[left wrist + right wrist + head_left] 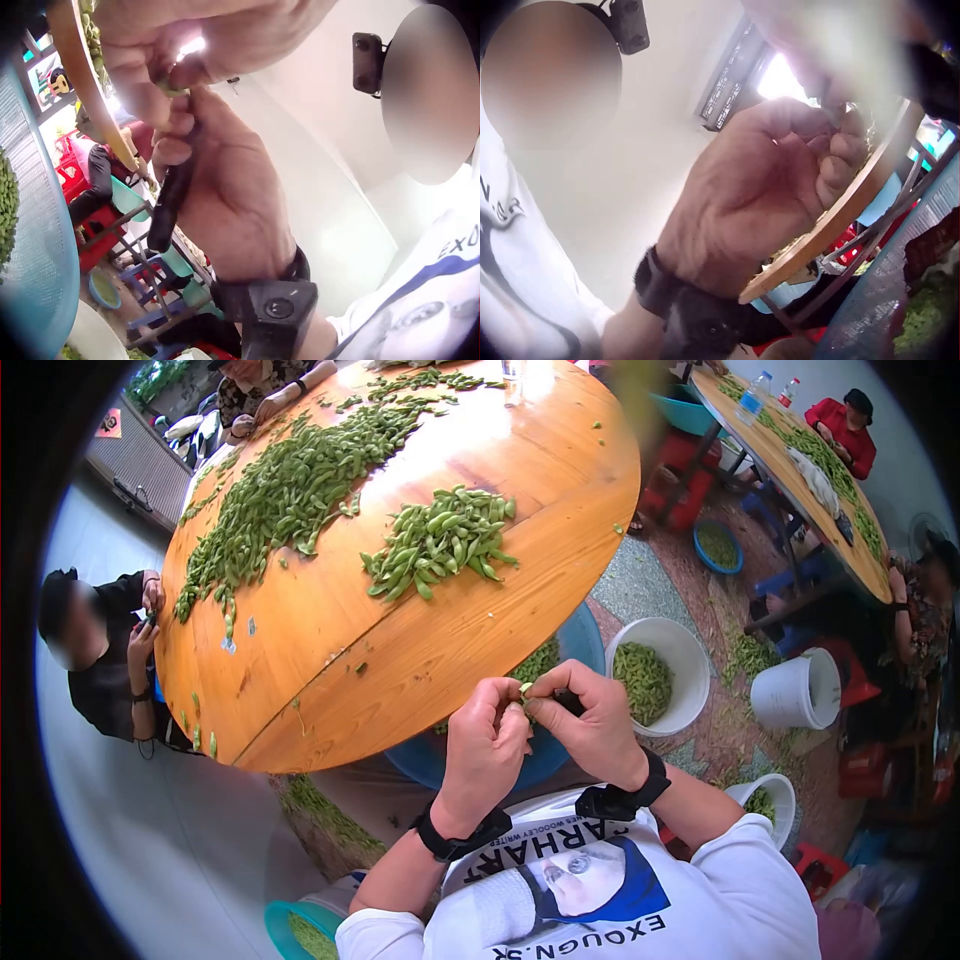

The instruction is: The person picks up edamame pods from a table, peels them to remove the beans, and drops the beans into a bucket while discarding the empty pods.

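Note:
In the head view, a small green pod (526, 688) is between the fingertips of both hands, over the table's near edge. My left hand (485, 745) pinches it with bent fingers. My right hand (590, 722) has its thumb at the pod, its other fingers curled round a dark tool (571, 702). The left wrist view shows that dark tool (174, 196) as a long handle lying along the palm of my right hand (236, 184). In the right wrist view my left hand (742, 180) has its fingers curled in; the pod is hidden there.
The round wooden table (450, 650) bears a large heap of pods (290, 490) and a smaller pile (440, 542). Below its edge stand a blue basin (540, 760) and a white bucket (690, 705) holding pods. People sit at this table and another.

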Motion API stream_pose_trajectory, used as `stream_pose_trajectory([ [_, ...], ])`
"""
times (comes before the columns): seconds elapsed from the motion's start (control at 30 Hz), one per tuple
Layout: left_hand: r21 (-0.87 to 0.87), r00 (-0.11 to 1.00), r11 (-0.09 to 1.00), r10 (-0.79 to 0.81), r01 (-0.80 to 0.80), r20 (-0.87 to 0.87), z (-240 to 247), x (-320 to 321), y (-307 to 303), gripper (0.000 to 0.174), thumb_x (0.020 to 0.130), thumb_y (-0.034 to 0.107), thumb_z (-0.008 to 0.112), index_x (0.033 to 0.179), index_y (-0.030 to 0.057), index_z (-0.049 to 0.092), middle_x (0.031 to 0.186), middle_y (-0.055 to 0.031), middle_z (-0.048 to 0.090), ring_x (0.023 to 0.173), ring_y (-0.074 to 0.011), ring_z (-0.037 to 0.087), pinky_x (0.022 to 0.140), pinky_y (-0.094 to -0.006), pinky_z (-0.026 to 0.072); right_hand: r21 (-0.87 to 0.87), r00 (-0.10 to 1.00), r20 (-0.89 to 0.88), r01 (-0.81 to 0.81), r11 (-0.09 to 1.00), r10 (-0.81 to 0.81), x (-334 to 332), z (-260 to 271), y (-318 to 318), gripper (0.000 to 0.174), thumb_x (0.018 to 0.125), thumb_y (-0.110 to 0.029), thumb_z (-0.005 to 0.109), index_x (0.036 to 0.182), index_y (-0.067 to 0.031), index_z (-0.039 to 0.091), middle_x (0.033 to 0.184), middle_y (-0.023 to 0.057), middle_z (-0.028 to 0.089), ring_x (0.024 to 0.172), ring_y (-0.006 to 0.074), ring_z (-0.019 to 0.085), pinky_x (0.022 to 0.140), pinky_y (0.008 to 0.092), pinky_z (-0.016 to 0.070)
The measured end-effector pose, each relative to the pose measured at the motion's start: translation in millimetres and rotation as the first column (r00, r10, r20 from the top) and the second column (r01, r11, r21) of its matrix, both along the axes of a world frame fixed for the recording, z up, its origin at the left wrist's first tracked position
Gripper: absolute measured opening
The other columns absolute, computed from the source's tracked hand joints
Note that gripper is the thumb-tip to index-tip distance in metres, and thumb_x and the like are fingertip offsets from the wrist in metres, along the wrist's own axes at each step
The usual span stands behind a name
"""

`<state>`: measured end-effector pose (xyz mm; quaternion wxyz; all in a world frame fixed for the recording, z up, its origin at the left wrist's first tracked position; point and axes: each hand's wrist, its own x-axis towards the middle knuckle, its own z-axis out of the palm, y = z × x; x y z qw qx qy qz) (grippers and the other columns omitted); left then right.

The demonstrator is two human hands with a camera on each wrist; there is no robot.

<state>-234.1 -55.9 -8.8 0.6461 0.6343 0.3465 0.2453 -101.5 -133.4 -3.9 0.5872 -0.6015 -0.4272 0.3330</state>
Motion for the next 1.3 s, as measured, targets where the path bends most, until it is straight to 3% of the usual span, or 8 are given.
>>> stream_pose_trajectory([
  [0.1,-0.176,0.997,0.984,0.007,0.006,0.074,-5.3,-4.6,0.7,0.015,0.097,-0.001,0.047,0.109,-0.0023,0.056,0.090,-0.0049,0.062,0.071,-0.0077,0.061,0.060,-0.0214,0.0538,0.038,1.000,0.026,0.000,0.999,-0.001,3.3,-7.8,-0.8,0.009,0.090,-0.005,0.068,0.095,0.0013,0.063,0.084,0.0056,0.067,0.074,0.0080,0.063,0.065,0.0244,0.0511],
  [0.2,-0.272,0.990,0.962,0.017,0.023,0.143,-8.0,-7.8,0.7,0.017,0.098,-0.002,0.046,0.111,-0.0028,0.057,0.091,-0.0057,0.062,0.072,-0.0094,0.063,0.062,-0.0218,0.0552,-0.058,0.999,-0.037,0.001,0.998,-0.003,7.5,-10.6,-2.4,0.010,0.090,-0.005,0.068,0.096,0.0009,0.064,0.085,0.0051,0.068,0.076,0.0086,0.063,0.067,0.0245,0.0511],
  [0.43,-0.296,0.994,0.955,0.028,0.005,0.107,-3.4,-14.1,5.4,0.019,0.099,0.003,0.050,0.115,-0.0040,0.059,0.096,-0.0073,0.064,0.076,-0.0114,0.065,0.068,-0.0236,0.0568,-0.075,0.984,-0.152,-0.101,0.992,0.088,17.7,-10.2,-6.5,0.013,0.091,-0.009,0.068,0.100,-0.0001,0.067,0.084,0.0026,0.068,0.078,0.0072,0.061,0.068,0.0230,0.0494],
  [0.5,-0.401,0.982,0.914,0.025,0.054,0.187,1.0,-14.1,7.6,0.018,0.098,0.005,0.056,0.113,-0.0037,0.061,0.095,-0.0073,0.065,0.077,-0.0114,0.065,0.068,-0.0240,0.0562,-0.087,0.972,-0.196,-0.146,0.986,0.127,19.9,-9.9,-8.1,0.013,0.091,-0.009,0.068,0.101,-0.0004,0.067,0.085,0.0021,0.068,0.077,0.0068,0.060,0.067,0.0226,0.0491],
  [0.6,-0.423,0.974,0.897,-0.036,0.131,0.226,-2.4,-17.2,12.0,0.017,0.096,0.005,0.060,0.111,-0.0026,0.062,0.092,-0.0063,0.067,0.077,-0.0113,0.065,0.067,-0.0241,0.0556,-0.140,0.965,-0.191,-0.209,0.968,0.180,22.8,-12.1,-9.3,0.012,0.091,-0.008,0.067,0.101,-0.0010,0.068,0.084,0.0012,0.068,0.074,0.0058,0.060,0.064,0.0219,0.0480],
  [0.67,-0.418,0.968,0.897,-0.040,0.145,0.249,-4.1,-17.8,12.0,0.016,0.096,0.004,0.061,0.110,-0.0021,0.062,0.091,-0.0060,0.067,0.077,-0.0112,0.065,0.067,-0.0241,0.0555,-0.071,0.970,-0.129,-0.217,0.973,0.207,23.5,-13.2,-9.9,0.013,0.093,-0.011,0.069,0.101,-0.0020,0.067,0.085,-0.0002,0.065,0.069,0.0046,0.059,0.060,0.0190,0.0477],
  [1.13,-0.382,0.966,0.910,-0.068,0.163,0.250,-3.5,-15.9,9.4,0.016,0.093,0.000,0.061,0.109,-0.0015,0.062,0.092,-0.0069,0.067,0.078,-0.0114,0.064,0.068,-0.0243,0.0554,-0.100,0.969,-0.170,-0.198,0.975,0.179,19.2,-8.7,-10.3,0.013,0.092,-0.008,0.066,0.102,-0.0012,0.068,0.083,0.0006,0.067,0.073,0.0058,0.059,0.065,0.0219,0.0481],
  [1.3,-0.518,0.924,0.839,0.051,0.167,0.380,-16.3,-21.5,19.6,0.012,0.094,0.001,0.060,0.105,-0.0019,0.061,0.092,-0.0090,0.066,0.080,-0.0134,0.064,0.073,-0.0272,0.0546,-0.135,0.972,-0.174,-0.185,0.973,0.160,23.3,-11.1,-9.7,0.012,0.091,-0.007,0.066,0.101,-0.0011,0.068,0.083,0.0008,0.067,0.076,0.0054,0.059,0.067,0.0218,0.0483],
])
